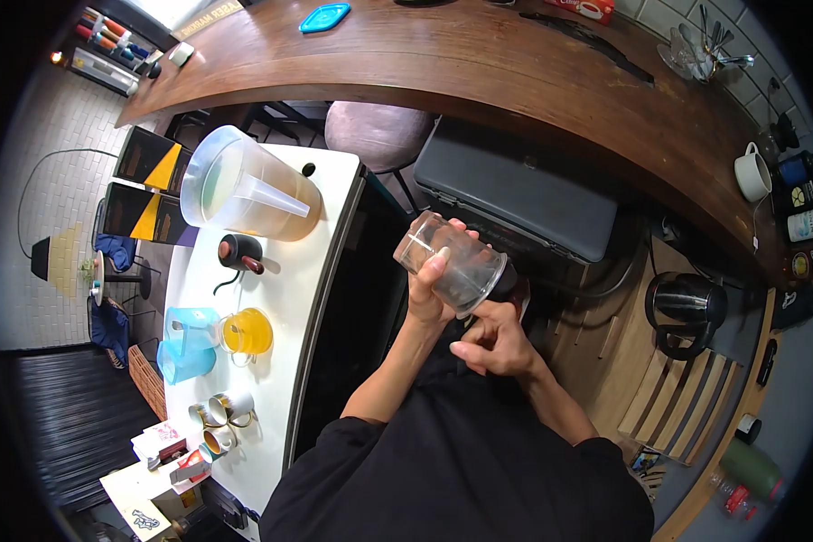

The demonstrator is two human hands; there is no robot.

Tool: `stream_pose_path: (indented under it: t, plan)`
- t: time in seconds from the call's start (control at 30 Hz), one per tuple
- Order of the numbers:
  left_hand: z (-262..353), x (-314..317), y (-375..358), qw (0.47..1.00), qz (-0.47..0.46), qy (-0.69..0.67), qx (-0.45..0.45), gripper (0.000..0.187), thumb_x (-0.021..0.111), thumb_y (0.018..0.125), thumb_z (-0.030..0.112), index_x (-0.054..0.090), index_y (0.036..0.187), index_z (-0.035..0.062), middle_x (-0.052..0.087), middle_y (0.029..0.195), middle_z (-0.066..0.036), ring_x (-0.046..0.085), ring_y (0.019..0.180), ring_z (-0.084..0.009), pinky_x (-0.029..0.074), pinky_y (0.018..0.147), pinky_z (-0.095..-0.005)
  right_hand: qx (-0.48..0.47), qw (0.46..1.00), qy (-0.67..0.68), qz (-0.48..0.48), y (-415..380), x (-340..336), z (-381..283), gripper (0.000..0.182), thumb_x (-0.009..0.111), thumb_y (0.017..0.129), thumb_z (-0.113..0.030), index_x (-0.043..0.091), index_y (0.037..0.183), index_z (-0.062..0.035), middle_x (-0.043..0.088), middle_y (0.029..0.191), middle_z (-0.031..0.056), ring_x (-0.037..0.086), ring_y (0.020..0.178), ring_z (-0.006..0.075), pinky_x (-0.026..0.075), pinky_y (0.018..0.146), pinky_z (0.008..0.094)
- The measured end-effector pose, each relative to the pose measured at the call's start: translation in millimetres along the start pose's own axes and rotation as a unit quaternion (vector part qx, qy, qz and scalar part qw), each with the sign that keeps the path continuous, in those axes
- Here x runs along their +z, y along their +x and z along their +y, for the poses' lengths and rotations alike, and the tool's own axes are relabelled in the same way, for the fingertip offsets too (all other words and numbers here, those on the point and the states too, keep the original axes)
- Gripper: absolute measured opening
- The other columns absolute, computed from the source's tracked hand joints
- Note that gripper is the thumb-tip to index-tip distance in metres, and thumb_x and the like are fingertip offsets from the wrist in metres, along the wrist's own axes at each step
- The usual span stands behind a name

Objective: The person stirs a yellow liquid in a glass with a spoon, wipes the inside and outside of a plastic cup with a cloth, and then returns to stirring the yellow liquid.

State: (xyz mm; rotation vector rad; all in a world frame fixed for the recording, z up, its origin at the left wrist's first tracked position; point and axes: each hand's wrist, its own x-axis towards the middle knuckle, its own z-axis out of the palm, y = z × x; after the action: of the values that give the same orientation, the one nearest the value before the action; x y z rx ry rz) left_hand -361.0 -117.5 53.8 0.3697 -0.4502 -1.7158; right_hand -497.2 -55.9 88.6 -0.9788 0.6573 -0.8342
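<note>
My left hand (430, 280) is wrapped round a clear jar (461, 267), which it holds tilted in front of my chest. The jar looks see-through, with nothing I can make out inside. Just below the jar's near end is my right hand (499, 341), its fingers curled in and the index finger close to the rim. Whether it pinches something small there is hidden by the fingers. Left of my hands, on the white table (285, 298), stand a large plastic pitcher (244, 185) with pale liquid and a jug of orange liquid (247, 331).
A small black-and-brown device (239, 253), a blue pitcher (188, 348) and several mugs (219, 425) share the white table. Ahead runs a wooden counter (379, 63), with a grey case (519, 185) under it. To the right are a black kettle (686, 312) and a slatted wooden rack (682, 406).
</note>
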Motion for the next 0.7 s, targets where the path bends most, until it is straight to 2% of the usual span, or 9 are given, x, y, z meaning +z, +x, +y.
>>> stream_pose_path:
  t: [0.1,0.17,0.23,0.3,0.37,0.5,0.57,0.6,0.7]
  plan:
    - [6.5,1.7,2.2,1.0,0.014,0.018,-0.017,0.068,0.072,0.081,0.027,0.043,0.142,0.0163,0.055,0.131,-0.009,0.057,0.126,-0.0272,0.044,0.111,-0.0577,-0.101,0.979,-0.175,-0.001,3.6,1.5,16.2,0.043,0.072,0.09,-0.007,0.054,0.125,0.0111,0.057,0.053,0.0009,0.052,0.045,0.0051,0.039,0.044,0.0227]
    - [9.4,4.2,3.8,0.999,-0.019,0.039,0.013,0.072,0.072,0.08,0.029,0.04,0.143,0.0166,0.052,0.131,-0.009,0.056,0.125,-0.0267,0.046,0.11,-0.0574,-0.117,0.978,-0.172,-0.001,2.7,1.2,15.0,0.045,0.073,0.089,-0.006,0.055,0.126,0.0108,0.057,0.053,0.001,0.051,0.046,0.0048,0.038,0.045,0.0219]
    - [10.2,5.3,4.7,0.999,-0.033,0.034,0.014,0.076,0.074,0.077,0.029,0.037,0.142,0.017,0.05,0.129,-0.009,0.054,0.125,-0.0263,0.046,0.11,-0.0572,-0.012,0.998,0.045,-0.046,-2.3,2.1,-2.9,0.041,0.069,0.086,0.003,0.053,0.123,0.0126,0.055,0.054,0.0035,0.049,0.044,0.0078,0.038,0.043,0.0226]
    - [8.5,6.8,9.1,0.99,-0.125,0.026,0.051,0.072,0.074,0.077,0.018,0.036,0.138,0.0158,0.05,0.123,-0.012,0.055,0.12,-0.0268,0.051,0.106,-0.054,-0.065,0.966,0.218,-0.125,-1.8,-10.1,1.8,0.047,0.062,0.093,-0.008,0.051,0.134,0.0119,0.05,0.048,0.0036,0.042,0.036,0.0082,0.034,0.039,0.0248]
    - [4.1,1.7,7.2,0.992,-0.118,0.001,0.036,0.075,0.076,0.075,0.018,0.035,0.138,0.0157,0.05,0.123,-0.012,0.054,0.121,-0.0269,0.05,0.107,-0.0543,-0.133,0.92,0.343,-0.138,-1.0,-6.8,2.9,0.048,0.058,0.098,-0.019,0.051,0.135,0.0108,0.048,0.045,0.0025,0.038,0.033,0.0086,0.031,0.038,0.0256]
    - [2.6,-4.7,6.1,0.994,-0.105,0.024,0.01,0.079,0.079,0.073,0.03,0.035,0.138,0.0183,0.049,0.124,-0.008,0.052,0.125,-0.0266,0.045,0.113,-0.0567,-0.161,0.852,0.469,-0.169,-1.3,-13.9,13.9,0.048,0.054,0.102,-0.026,0.052,0.134,0.0089,0.047,0.045,0.003,0.036,0.032,0.0101,0.03,0.039,0.0268]
    - [2.2,-5.7,3.7,0.991,-0.134,-0.028,0.005,0.081,0.081,0.07,0.031,0.035,0.137,0.0187,0.05,0.123,-0.007,0.053,0.125,-0.0265,0.044,0.113,-0.0562,-0.158,0.849,0.485,-0.138,-3.1,-11.8,10.7,0.044,0.053,0.103,-0.031,0.055,0.127,0.0058,0.046,0.045,0.0032,0.033,0.033,0.0111,0.03,0.04,0.0269]
    - [2.4,-7.2,5.2,0.991,-0.134,-0.029,0.004,0.081,0.081,0.07,0.031,0.035,0.137,0.0187,0.05,0.123,-0.007,0.053,0.125,-0.0265,0.044,0.113,-0.0562,-0.115,0.856,0.497,-0.081,-7.6,-5.9,-2.5,0.034,0.047,0.107,-0.03,0.061,0.105,0.0004,0.044,0.045,0.0021,0.032,0.034,0.0105,0.03,0.042,0.025]
    - [4.8,-15.7,10.2,0.984,-0.175,0.009,0.03,0.084,0.083,0.066,0.031,0.036,0.135,0.0197,0.05,0.122,-0.007,0.052,0.125,-0.0263,0.044,0.114,-0.056,-0.088,0.805,0.582,-0.07,-5.4,-4.4,3.0,0.039,0.036,0.11,-0.024,0.057,0.082,-0.0062,0.043,0.044,0.0004,0.03,0.033,0.0089,0.031,0.041,0.0242]
